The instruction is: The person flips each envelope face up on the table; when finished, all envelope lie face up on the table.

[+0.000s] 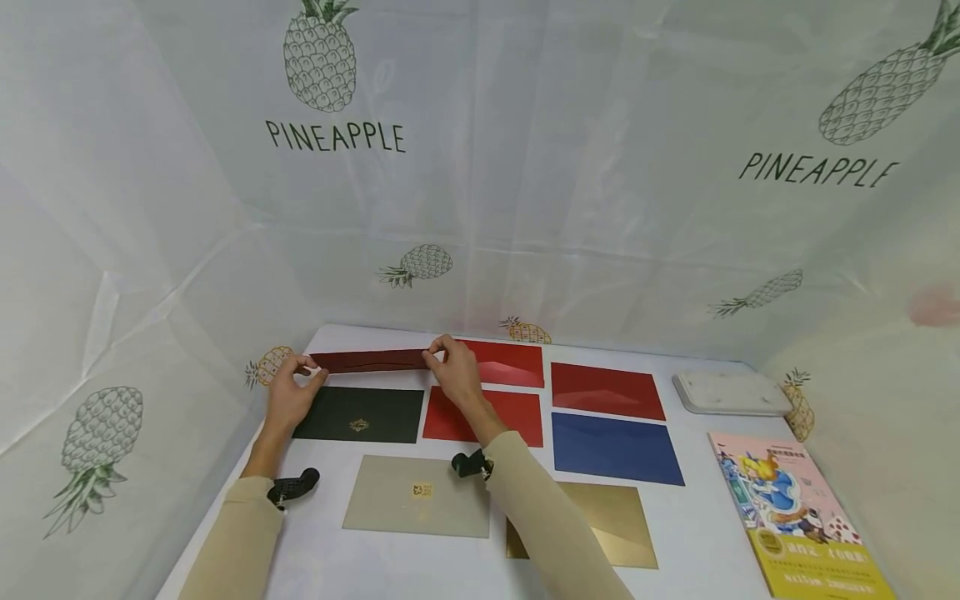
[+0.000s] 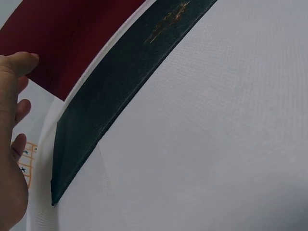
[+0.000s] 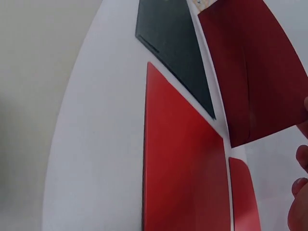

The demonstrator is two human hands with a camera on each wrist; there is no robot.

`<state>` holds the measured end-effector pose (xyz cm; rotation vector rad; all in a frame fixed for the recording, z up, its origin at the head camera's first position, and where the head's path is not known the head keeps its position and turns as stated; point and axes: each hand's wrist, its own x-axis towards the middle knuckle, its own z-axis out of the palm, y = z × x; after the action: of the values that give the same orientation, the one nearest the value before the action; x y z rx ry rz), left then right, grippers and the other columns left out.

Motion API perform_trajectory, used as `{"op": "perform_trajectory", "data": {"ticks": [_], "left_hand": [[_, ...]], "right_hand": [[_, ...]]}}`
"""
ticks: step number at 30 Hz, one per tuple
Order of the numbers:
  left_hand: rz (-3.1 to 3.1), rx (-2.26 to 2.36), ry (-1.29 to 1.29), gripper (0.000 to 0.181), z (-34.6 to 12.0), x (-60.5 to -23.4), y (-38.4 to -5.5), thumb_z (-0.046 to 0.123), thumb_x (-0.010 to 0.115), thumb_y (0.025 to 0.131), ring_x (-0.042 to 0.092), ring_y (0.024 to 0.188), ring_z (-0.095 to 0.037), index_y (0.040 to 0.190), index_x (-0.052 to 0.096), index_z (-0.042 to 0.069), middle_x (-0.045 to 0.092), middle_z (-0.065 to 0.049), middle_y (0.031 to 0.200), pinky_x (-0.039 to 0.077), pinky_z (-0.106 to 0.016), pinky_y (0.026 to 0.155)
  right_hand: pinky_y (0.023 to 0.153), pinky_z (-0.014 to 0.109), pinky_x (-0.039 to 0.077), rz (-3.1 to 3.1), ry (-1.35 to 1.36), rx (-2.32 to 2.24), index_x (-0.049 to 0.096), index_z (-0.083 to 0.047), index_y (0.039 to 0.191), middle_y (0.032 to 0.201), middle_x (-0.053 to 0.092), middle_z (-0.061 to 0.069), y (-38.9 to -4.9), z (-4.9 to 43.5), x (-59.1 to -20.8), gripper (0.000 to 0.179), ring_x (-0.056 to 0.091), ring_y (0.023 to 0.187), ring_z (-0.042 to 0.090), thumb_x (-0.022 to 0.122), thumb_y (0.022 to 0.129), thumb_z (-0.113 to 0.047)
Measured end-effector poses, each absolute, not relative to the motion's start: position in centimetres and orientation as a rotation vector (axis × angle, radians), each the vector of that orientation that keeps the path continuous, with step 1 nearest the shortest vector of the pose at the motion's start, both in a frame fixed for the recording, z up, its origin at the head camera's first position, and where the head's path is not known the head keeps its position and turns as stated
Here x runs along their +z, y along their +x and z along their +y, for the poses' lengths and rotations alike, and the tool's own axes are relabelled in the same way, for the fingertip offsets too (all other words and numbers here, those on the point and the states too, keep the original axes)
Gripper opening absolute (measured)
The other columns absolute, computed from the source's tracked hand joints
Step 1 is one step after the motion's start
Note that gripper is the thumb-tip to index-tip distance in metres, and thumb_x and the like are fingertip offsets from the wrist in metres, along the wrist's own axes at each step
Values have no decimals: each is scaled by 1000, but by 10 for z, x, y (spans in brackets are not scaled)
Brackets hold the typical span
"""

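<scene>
Both hands hold a dark red envelope [image 1: 367, 362] by its two short ends, tilted up at the table's back left. My left hand [image 1: 291, 393] pinches its left end between thumb and fingers; in the left wrist view the thumb lies on the red face [image 2: 72, 43]. The right hand [image 1: 456, 372] pinches the other end, and in the right wrist view only fingertips show beside the envelope [image 3: 260, 72]. Just in front lies a dark green envelope [image 1: 360, 414] with a gold emblem. A bright red envelope [image 1: 480, 417] lies beneath the right wrist.
Another red envelope [image 1: 510, 363] lies behind. To the right are a darker red one [image 1: 607, 390] and a blue one [image 1: 615, 447]. Nearer are a beige envelope [image 1: 405, 508] and a gold one [image 1: 622, 525]. A white case [image 1: 731, 392] and a picture book [image 1: 795, 517] sit far right.
</scene>
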<state>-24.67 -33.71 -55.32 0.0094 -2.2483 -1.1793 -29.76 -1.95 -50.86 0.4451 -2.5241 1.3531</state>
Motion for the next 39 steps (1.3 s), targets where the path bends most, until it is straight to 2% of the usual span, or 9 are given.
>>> {"op": "perform_trajectory", "data": {"ticks": [4, 9, 14, 17, 21, 25, 28, 33, 39], "left_hand": [[-2277, -1199, 3, 24, -339, -557, -251, 4, 76, 87, 56, 93, -31, 105, 60, 0, 62, -18, 103, 37, -32, 82], [-2335, -1223, 29, 27, -339, -560, -254, 7, 74, 90, 54, 97, -32, 112, 59, -1, 62, -19, 110, 38, -38, 84], [-2400, -1172, 19, 31, -339, -560, -254, 5, 73, 90, 54, 99, -35, 116, 58, -2, 59, -21, 115, 39, -42, 84], [-2428, -1107, -8, 32, -339, -560, -254, 4, 73, 90, 54, 99, -36, 118, 59, -2, 60, -22, 116, 39, -42, 84], [-2442, -1019, -26, 31, -337, -556, -255, 6, 74, 89, 55, 96, -36, 117, 62, -1, 63, -22, 115, 40, -43, 82], [-2449, -952, 2, 30, -334, -552, -256, 10, 76, 89, 56, 93, -36, 115, 64, 0, 66, -23, 113, 40, -43, 79], [-2456, -912, 39, 31, -334, -551, -257, 12, 76, 89, 56, 93, -35, 115, 64, 0, 66, -23, 113, 38, -43, 77], [-2445, -892, 70, 33, -334, -551, -257, 14, 78, 88, 56, 93, -35, 116, 64, 1, 67, -22, 113, 36, -43, 77], [-2456, -859, 61, 42, -332, -552, -258, 19, 79, 88, 57, 92, -35, 123, 63, 0, 67, -21, 112, 37, -45, 75]], "right_hand": [[58, 26, 44, -2525, 455, 1362, 65, -25, 99, 83, 59, -1, -301, -16, -512, 9, 51, 75, 14, 71, 95, -32], [57, 25, 43, -2561, 515, 1364, 70, -24, 114, 90, 64, -3, -303, -13, -516, 18, 50, 76, 14, 68, 97, -32], [56, 25, 43, -2597, 571, 1382, 68, -24, 125, 81, 59, 5, -305, -13, -519, 27, 49, 74, 14, 65, 99, -30], [59, 28, 46, -2618, 599, 1328, 65, -23, 129, 82, 60, 5, -306, -13, -519, 31, 51, 76, 15, 66, 99, -27], [82, 34, 52, -2682, 639, 1105, 61, -22, 135, 113, 68, 1, -306, -16, -519, 39, 56, 96, 16, 67, 97, -25], [103, 46, 45, -2736, 671, 863, 57, -24, 141, 145, 55, 0, -304, -19, -516, 48, 53, 122, 21, 70, 95, -28], [101, 45, 45, -2758, 710, 665, 53, -27, 145, 149, 51, 0, -303, -21, -515, 53, 51, 126, 22, 70, 95, -32], [91, 39, 46, -2749, 769, 369, 46, -32, 149, 144, 55, -5, -302, -20, -515, 59, 52, 119, 18, 69, 95, -38], [95, 41, 46, -2803, 760, 312, 39, -29, 154, 143, 57, -2, -301, -17, -519, 68, 51, 121, 20, 70, 94, -38]]}}
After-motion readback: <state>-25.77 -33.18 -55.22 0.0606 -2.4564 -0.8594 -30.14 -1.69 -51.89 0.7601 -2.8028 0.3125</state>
